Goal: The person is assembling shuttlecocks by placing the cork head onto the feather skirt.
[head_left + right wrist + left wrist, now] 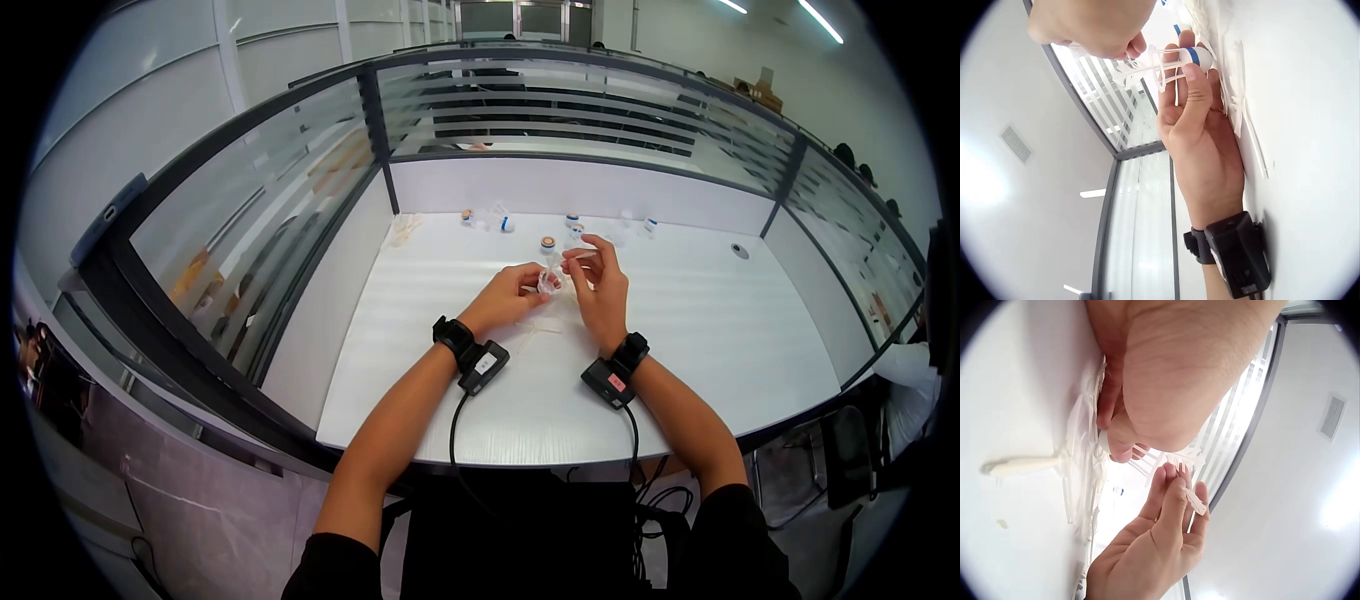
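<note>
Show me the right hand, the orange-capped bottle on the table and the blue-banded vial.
right hand [603,297]: head view, on the back of the hand.
orange-capped bottle [548,243]: head view, on its orange cap.
blue-banded vial [1194,56]: right wrist view, on its blue band.

The table [700,330] is plain white. The vial [1200,57] in the left hand [510,295] is clear with a blue band. The plastic piece [1194,501] in the right hand [600,290] is clear and colourless. Just beyond the hands is an orange-capped vial [548,242], and farther off are blue-capped vials [507,224]. Both wrist cameras are black, the right wrist camera [612,381] with a red label and the left wrist camera [483,364] with a white one. The glass partition [600,110] has grey and white horizontal stripes.
</note>
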Demonstrator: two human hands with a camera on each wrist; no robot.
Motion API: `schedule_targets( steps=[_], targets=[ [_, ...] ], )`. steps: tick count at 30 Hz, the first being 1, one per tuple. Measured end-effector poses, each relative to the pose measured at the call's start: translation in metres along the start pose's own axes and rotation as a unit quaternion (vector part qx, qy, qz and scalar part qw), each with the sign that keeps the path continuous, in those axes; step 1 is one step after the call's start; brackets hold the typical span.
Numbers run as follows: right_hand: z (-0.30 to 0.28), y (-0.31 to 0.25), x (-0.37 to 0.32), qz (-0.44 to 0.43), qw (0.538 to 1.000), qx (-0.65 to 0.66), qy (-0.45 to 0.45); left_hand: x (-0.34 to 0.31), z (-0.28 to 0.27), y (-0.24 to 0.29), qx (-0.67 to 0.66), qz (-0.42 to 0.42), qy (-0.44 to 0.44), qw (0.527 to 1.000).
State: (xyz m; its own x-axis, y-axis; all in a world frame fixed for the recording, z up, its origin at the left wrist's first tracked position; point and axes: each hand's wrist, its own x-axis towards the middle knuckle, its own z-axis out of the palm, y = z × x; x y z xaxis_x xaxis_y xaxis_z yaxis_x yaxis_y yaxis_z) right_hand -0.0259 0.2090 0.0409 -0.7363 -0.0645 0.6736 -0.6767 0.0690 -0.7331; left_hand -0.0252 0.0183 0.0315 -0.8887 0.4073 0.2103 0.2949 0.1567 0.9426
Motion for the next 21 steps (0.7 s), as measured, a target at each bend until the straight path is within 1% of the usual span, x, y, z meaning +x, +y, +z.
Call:
schedule_targets(
  steps=[4, 7, 9, 12, 18, 20, 21],
  targets=[
    [0.0003, 0.0002, -0.0011, 0.006, 1.000, 0.003, -0.004, -0.0014, 0.0003, 0.0049, 0.003, -0.005, 0.001, 1.000],
    [0.0002, 0.0001, 0.0002, 0.008, 1.000, 0.005, -0.004, 0.0021, -0.0007, -0.0015, 0.008, -0.008, 0.005, 1.000],
    [0.0003, 0.0024, -0.0002, 0.000, 1.000, 0.010, -0.006, 0.0012, -0.0008, 0.0013, 0.008, -0.001, 0.002, 1.000],
    [0.0000, 0.0030, -0.0008, 0.012, 1.000, 0.009, -0.005, 0.0016, -0.0004, -0.0031, 0.001, 0.007, -0.002, 1.000],
    [-0.0002, 0.0055, 0.0008, -0.030, 0.998, -0.058, 0.004, 0.0014, -0.0008, -0.0016, 0.006, 0.000, -0.001, 1.000],
    [0.0020, 0.0063, 0.0011, -0.038, 0.998, -0.041, 0.019, 0.0012, -0.0011, 0.0006, 0.004, 0.008, 0.000, 1.000],
    [0.0008, 0.0062, 0.0007, -0.045, 0.997, -0.067, 0.015, -0.0009, -0.0009, 0.0038, 0.005, 0.005, 0.000, 1.000]
  ],
)
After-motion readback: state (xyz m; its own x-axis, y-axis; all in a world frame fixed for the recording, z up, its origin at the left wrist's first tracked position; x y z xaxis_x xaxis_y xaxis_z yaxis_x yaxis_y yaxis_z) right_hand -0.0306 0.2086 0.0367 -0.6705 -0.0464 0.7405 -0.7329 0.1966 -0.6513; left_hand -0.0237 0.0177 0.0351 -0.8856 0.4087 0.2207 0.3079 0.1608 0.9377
